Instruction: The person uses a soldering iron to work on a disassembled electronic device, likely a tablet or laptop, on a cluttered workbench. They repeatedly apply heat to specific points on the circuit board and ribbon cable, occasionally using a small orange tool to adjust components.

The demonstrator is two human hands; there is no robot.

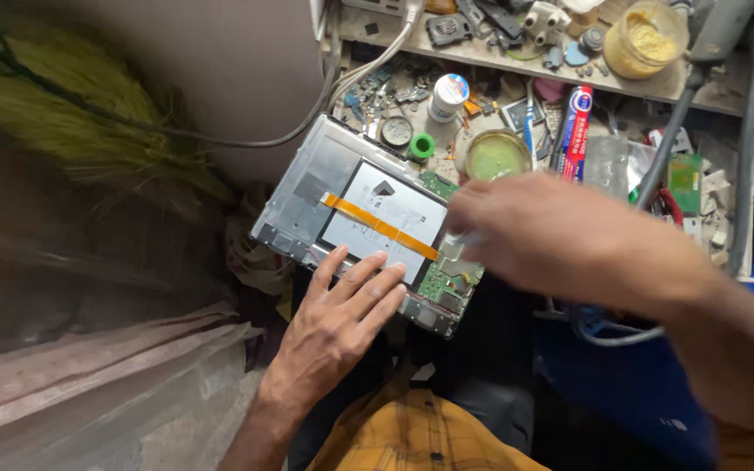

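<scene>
Opened tablet, back cover off, resting tilted on the lap at the edge of a cluttered table; metal frame, pale battery pack and an orange flat ribbon cable running diagonally across it, green circuit board exposed at the lower right corner. Left hand: flat, fingers spread, pressing on the near edge of the frame and battery, gripping nothing. Right hand: blurred, held over the right end of the tablet near the ribbon's end; fingertips apparently pinched, but whether around a tool or part cannot be told. Step in hand, by judgement: steadying the opened device while working at the ribbon connector or board. Next move, by judgement: fine, light fingertip work at the connector, with firm downward hold kept by the flat palm against slipping off the lap. Nearby on the table: small round dish of green paste, red-and-blue tube, white-capped bottle, yellow-filled jar, grey cables, loose small parts.
</scene>
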